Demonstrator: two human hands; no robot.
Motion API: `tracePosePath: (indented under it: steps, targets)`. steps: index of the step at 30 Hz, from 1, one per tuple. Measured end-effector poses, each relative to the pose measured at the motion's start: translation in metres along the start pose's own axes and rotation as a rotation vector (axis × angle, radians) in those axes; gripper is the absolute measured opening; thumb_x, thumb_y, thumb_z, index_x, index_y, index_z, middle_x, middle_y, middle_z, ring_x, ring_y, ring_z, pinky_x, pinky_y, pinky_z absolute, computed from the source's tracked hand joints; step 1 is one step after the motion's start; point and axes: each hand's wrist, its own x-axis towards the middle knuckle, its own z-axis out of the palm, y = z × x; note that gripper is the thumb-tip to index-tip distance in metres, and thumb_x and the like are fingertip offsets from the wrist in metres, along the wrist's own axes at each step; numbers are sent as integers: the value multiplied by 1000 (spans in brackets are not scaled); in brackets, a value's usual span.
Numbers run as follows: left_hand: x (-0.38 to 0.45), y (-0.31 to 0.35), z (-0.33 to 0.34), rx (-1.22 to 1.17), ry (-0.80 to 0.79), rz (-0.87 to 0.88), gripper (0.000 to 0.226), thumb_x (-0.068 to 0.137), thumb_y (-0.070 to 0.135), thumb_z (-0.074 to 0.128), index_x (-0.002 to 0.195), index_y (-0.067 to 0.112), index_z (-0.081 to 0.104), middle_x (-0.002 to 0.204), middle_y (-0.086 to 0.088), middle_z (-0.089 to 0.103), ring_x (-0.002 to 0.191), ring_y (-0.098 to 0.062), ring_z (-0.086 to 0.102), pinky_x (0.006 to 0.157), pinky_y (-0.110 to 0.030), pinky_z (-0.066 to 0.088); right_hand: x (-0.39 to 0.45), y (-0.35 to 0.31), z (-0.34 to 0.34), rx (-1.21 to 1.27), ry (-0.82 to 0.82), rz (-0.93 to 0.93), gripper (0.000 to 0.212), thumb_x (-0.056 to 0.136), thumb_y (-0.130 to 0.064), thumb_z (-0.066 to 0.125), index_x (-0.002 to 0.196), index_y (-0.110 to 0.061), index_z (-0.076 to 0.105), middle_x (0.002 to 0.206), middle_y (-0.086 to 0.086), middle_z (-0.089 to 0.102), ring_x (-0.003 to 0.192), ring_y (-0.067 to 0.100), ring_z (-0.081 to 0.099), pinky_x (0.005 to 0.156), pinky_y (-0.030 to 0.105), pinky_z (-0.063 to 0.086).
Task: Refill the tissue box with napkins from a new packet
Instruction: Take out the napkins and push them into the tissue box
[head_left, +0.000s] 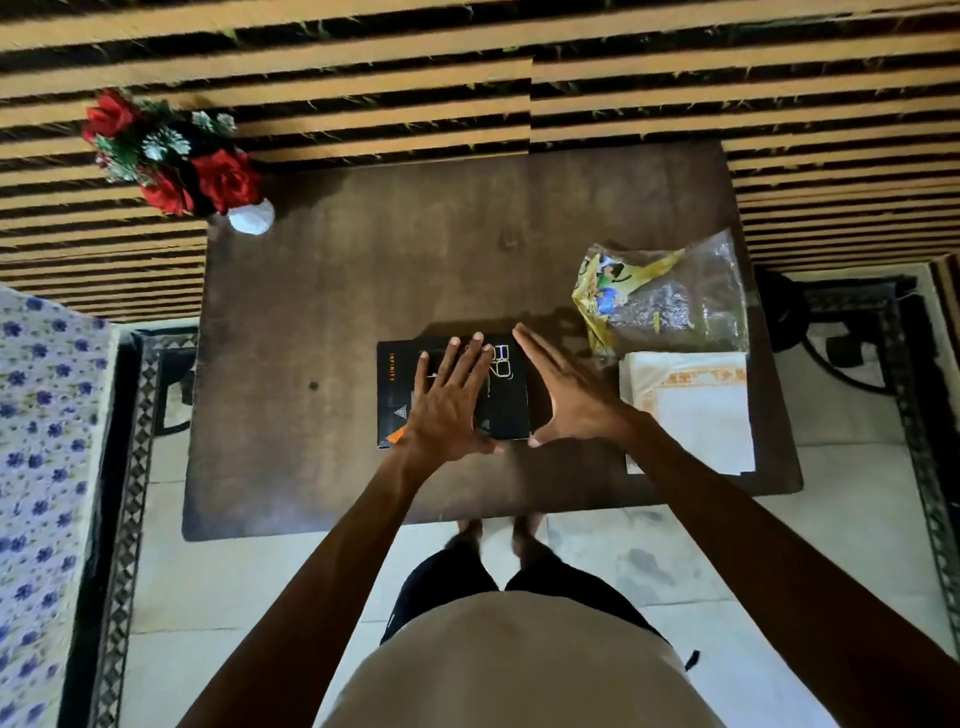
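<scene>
A black tissue box (506, 410) with orange and white print lies flat in the middle of the dark wooden table (337, 291). My left hand (449, 410) rests flat on top of the box, fingers spread. My right hand (569, 395) stands edge-on against the box's right side, fingers straight, thumb at the near corner. A stack of white napkins (696, 415) with orange trim lies to the right of the box. Behind the stack lies a crumpled clear and yellow plastic packet (665, 296), torn open.
A white vase (252, 215) of red artificial roses stands at the table's far left corner. A striped brown and black rug lies beyond the table. A floral cloth (41, 467) covers furniture on the left. My feet stand at the table's near edge.
</scene>
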Motion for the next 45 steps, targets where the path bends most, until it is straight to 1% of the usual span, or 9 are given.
tracePosePath:
  steps: [10,15,19,22,28,31,34,40,45]
  targets:
    - [2,-1,-2,-35,-4,-59,131,56,62,80,153,24,0,163,4,-4,150,-19,-10,115,-60,-12,4,13,10,-74,71,-99,141,49,-70,78,154,-18,-1,163,3,5,148,22,15,115,42,30]
    - [4,0,-6,-22,-19,-71,133,56,63,79,153,25,-3,163,4,-7,150,-19,-12,115,-59,-12,0,28,-7,9,52,-31,106,68,-77,60,151,-38,6,160,-2,14,144,25,25,111,50,31]
    - [7,6,-12,-16,-25,-91,132,57,63,79,153,23,-3,163,3,-9,149,-21,-13,116,-59,-11,1,46,-21,-205,147,-10,68,85,-71,40,135,-26,46,140,4,48,126,28,46,103,45,37]
    - [8,10,-12,-8,-17,-90,132,56,67,77,153,23,0,163,1,-6,150,-25,-10,114,-60,-11,6,53,-19,-329,179,19,57,87,-59,43,112,-14,66,122,10,61,115,33,53,97,42,39]
    - [13,39,-19,-26,108,-57,83,72,54,72,143,33,34,159,-7,18,148,-33,8,115,-57,-9,4,43,-7,-351,140,179,42,87,-41,53,116,-14,67,136,13,56,129,36,44,108,48,31]
    - [27,69,-19,55,151,67,48,78,40,66,125,29,58,156,-6,24,148,-32,9,117,-58,-2,-22,55,-19,-61,369,326,34,89,-36,51,110,-15,69,116,11,68,111,31,60,97,37,42]
    - [34,68,-15,138,101,-29,36,83,33,61,118,24,64,158,-6,19,149,-32,5,117,-60,1,-39,57,-25,175,636,462,22,87,-25,61,102,-12,69,103,12,71,97,31,65,84,31,48]
    - [47,81,-12,177,-37,-114,63,78,35,70,137,23,49,161,-8,7,149,-32,2,118,-60,11,-101,125,-34,222,573,985,67,82,-30,64,141,-10,40,148,20,40,137,39,34,111,52,33]
    - [49,82,-10,164,-53,-135,78,76,43,73,143,24,38,160,-11,7,149,-34,3,117,-60,11,-117,193,-27,594,401,939,81,70,-48,81,136,-13,51,138,8,53,127,29,50,104,46,39]
